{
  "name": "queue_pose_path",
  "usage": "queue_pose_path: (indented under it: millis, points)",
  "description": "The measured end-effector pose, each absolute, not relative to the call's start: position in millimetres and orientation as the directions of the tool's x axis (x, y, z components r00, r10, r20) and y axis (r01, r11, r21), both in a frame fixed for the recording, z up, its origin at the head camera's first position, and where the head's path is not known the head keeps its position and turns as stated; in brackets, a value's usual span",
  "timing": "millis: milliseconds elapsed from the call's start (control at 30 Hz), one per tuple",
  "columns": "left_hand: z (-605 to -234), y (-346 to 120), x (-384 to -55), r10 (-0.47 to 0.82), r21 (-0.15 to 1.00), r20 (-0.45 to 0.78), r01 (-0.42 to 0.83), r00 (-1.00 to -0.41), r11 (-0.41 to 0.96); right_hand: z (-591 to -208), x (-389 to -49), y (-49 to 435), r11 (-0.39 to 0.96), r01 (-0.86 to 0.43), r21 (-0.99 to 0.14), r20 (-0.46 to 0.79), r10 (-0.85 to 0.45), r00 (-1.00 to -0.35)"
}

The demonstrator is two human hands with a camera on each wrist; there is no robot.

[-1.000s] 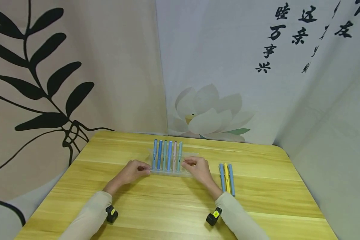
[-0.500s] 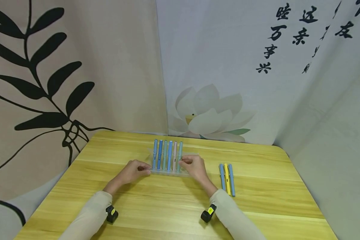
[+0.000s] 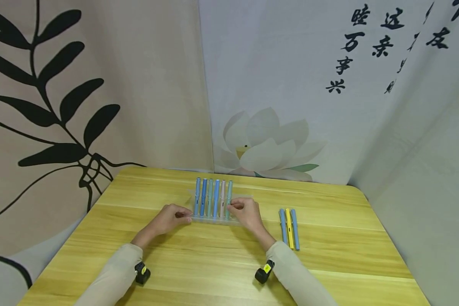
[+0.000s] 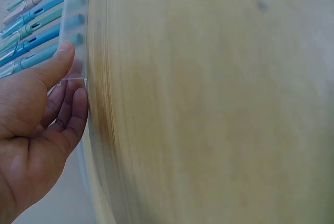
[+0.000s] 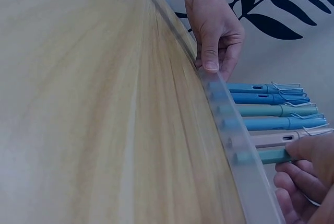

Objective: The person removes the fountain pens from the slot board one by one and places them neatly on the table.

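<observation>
Head view: both hands sit at the near edge of a clear plastic pen tray [image 3: 240,198] on the wooden bench [image 3: 222,259]. The left hand [image 3: 171,219] pinches the tray's near left corner. The right hand [image 3: 246,212] has its fingers curled on the teal pen [image 3: 229,199], the last in the row of six pens [image 3: 213,198] lying side by side between the two hands. Three loose pens [image 3: 289,227], blue, yellow, blue, lie just outside the right forearm. I'd judge the step to be seating or adjusting that end pen in its slot while the tray is steadied; the next move calls for keeping the tray still.

Left wrist view: the left hand [image 4: 39,125] has thumb on top of the tray [image 4: 76,36] and fingers beneath its edge, a light pinch. The pens [image 4: 31,31] show metal clips.

Right wrist view: the right hand [image 5: 308,177] grips the teal pen [image 5: 271,155] by its barrel near the tray's frosted lip [image 5: 235,135]; the left hand [image 5: 214,25] holds the far end.
</observation>
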State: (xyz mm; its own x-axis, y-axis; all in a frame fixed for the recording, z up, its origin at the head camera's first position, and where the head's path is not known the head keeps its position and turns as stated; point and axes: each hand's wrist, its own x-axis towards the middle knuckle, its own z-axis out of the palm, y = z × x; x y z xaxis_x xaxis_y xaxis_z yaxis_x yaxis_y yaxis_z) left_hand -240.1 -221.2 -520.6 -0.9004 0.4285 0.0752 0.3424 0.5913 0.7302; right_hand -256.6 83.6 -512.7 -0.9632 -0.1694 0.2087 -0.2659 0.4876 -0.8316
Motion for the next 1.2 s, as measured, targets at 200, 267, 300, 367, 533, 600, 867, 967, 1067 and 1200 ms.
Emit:
queue_pose_path:
  millis: [200, 267, 300, 367, 533, 600, 867, 967, 1067, 1200]
  points:
    - [-521.2, -221.3, -240.6, 0.432, 0.725, 0.084, 0.353, -0.898, 0.591, -509.2, -256.5, 84.3, 0.471, -0.287, -0.834, 0.245, -0.150, -0.958]
    - [-521.5, -221.6, -240.8, 0.431, 0.724, 0.083, 0.352, -0.898, 0.593, -506.6, -256.2, 84.8, 0.461, -0.291, -0.838, 0.256, -0.138, -0.957]
    - [-521.6, -221.7, -240.9, 0.431, 0.723, 0.083, 0.352, -0.899, 0.595, -505.0, -255.9, 85.1, 0.457, -0.292, -0.840, 0.260, -0.133, -0.956]
    - [-521.6, -221.8, -241.0, 0.428, 0.723, 0.080, 0.348, -0.900, 0.597, -502.2, -255.3, 85.6, 0.452, -0.297, -0.841, 0.268, -0.130, -0.955]
    - [-521.3, -221.8, -240.6, 0.430, 0.727, 0.077, 0.345, -0.900, 0.593, -496.1, -252.7, 87.7, 0.457, -0.302, -0.837, 0.275, -0.128, -0.953]
    - [-521.5, -222.2, -240.3, 0.434, 0.727, 0.078, 0.349, -0.898, 0.591, -494.2, -251.3, 88.8, 0.457, -0.298, -0.838, 0.271, -0.125, -0.954]
    - [-522.3, -223.6, -239.9, 0.445, 0.729, 0.088, 0.362, -0.891, 0.581, -486.0, -241.6, 98.9, 0.444, -0.293, -0.847, 0.270, -0.115, -0.956]
    - [-522.4, -223.6, -240.0, 0.441, 0.730, 0.090, 0.360, -0.893, 0.581, -483.6, -237.1, 105.5, 0.443, -0.294, -0.847, 0.275, -0.108, -0.955]
    - [-522.5, -223.3, -239.8, 0.443, 0.734, 0.097, 0.364, -0.892, 0.573, -481.8, -233.4, 112.8, 0.442, -0.290, -0.849, 0.275, -0.099, -0.956]
    - [-523.2, -223.0, -239.8, 0.437, 0.739, 0.086, 0.351, -0.895, 0.575, -480.4, -229.9, 122.8, 0.438, -0.279, -0.855, 0.273, -0.078, -0.959]
